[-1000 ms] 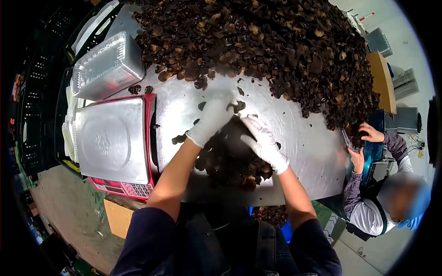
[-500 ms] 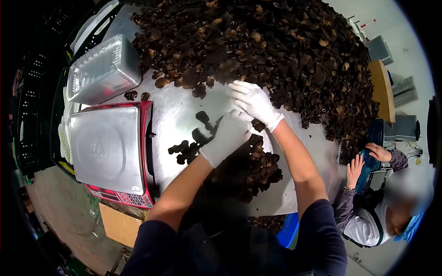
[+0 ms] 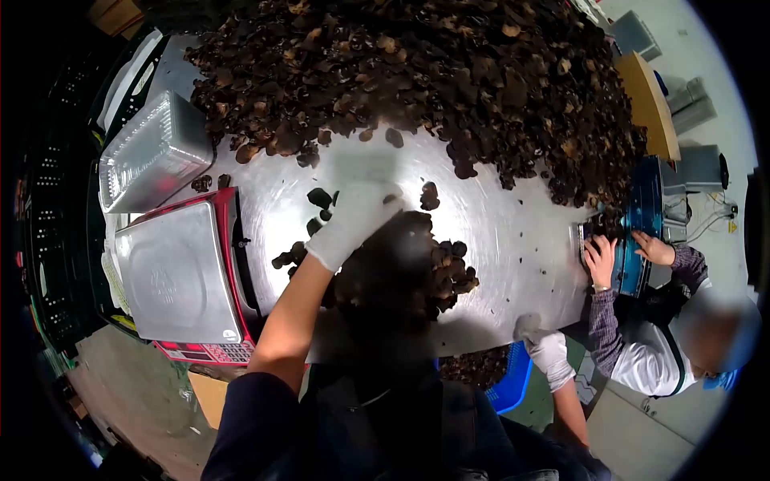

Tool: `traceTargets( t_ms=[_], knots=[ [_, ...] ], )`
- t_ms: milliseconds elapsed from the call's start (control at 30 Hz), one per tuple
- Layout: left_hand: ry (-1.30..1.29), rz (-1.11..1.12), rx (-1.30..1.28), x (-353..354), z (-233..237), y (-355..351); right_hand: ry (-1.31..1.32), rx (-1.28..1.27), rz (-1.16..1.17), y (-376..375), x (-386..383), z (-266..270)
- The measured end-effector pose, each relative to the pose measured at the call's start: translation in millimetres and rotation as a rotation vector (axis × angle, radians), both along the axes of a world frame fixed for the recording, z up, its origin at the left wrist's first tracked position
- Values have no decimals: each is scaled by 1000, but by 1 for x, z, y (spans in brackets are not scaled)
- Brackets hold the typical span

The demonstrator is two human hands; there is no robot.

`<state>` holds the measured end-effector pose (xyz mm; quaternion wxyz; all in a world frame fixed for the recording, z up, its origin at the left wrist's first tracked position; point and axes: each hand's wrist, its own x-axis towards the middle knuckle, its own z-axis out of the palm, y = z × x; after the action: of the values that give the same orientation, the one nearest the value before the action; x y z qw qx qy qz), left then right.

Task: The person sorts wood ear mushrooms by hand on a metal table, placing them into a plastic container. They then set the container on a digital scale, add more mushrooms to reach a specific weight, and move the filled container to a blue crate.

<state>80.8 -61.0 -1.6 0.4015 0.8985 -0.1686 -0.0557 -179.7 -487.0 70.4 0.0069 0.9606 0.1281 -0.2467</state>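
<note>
My left hand (image 3: 357, 220), in a white glove, is over the metal table (image 3: 513, 264), its fingers curled with a dark wood ear mushroom (image 3: 391, 198) showing at the fingertips. Beneath and around it lies a small heap of wood ear mushrooms (image 3: 453, 276), partly in shadow. A few loose pieces (image 3: 319, 198) are spread left of that hand. My right hand (image 3: 548, 353), also gloved, is low at the table's front edge, beside a blue basket (image 3: 517, 389) holding more mushrooms. Its fingers are blurred, so whether they grip anything does not show.
A large mushroom pile (image 3: 417, 72) covers the table's far side. To the left are a red scale (image 3: 180, 272) and stacked clear plastic boxes (image 3: 156, 152). On the right, a co-worker's hands (image 3: 599, 260) are at a blue container (image 3: 642, 200); a cardboard box (image 3: 648, 104) stands beyond.
My hands have parted. The right has swung from the big pile's edge down to the front edge by the blue basket; the left stays over the small heap. The whole view has shifted somewhat.
</note>
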Motion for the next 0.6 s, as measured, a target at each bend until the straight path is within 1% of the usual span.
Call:
traceTargets(
  t_ms=[33, 67, 100, 133, 167, 200, 233, 267, 300, 333, 367, 400, 433, 467, 500, 533, 567, 600],
  knots=[
    [92, -26, 151, 8, 7, -8, -138, 84, -33, 10, 2, 14],
    [91, -33, 155, 13, 14, -22, -280, 167, -62, 22, 14, 21],
    [107, -1, 230, 18, 20, -40, -358, 189, -76, 26, 32, 15],
    [122, 34, 305, 18, 24, -56, -471, 158, -65, 41, 61, 12],
    [119, 35, 310, 14, 22, -67, -599, 208, -75, 51, 87, -6],
    [2, 54, 331, 8, 14, -77, -598, 323, -142, 80, 123, -5],
    [-116, 71, 351, 3, 5, -83, -664, 442, -107, 97, 157, -20],
    [-122, 65, 360, -1, -5, -83, -751, 589, -43, 129, 189, -17],
    [-148, 41, 393, -3, -17, -81, -724, 701, 7, 147, 218, -36],
    [-173, 13, 424, -6, -23, -76, -750, 750, 133, 163, 244, -54],
    [-249, -71, 345, -19, 3, -64, -714, 778, 218, 184, 263, -64],
    [-71, -118, 390, -22, 13, -59, -675, 804, 305, 194, 273, -73],
    [-76, -170, 353, -22, 12, -51, -677, 802, 292, 188, 273, -84],
    [-80, -221, 317, -23, 13, -45, -672, 745, 349, 185, 271, -94],
    [-75, -212, 334, -23, 4, -43, -668, 687, 404, 183, 268, -97],
    [-84, -227, 332, -20, 8, -42, -615, 676, 304, 172, 245, -76],
    [-50, -242, 310, -18, 13, -42, -563, 659, 206, 149, 201, -50],
    [-16, -256, 287, -16, 19, -42, -486, 489, 179, 104, 155, -82]
  ],
)
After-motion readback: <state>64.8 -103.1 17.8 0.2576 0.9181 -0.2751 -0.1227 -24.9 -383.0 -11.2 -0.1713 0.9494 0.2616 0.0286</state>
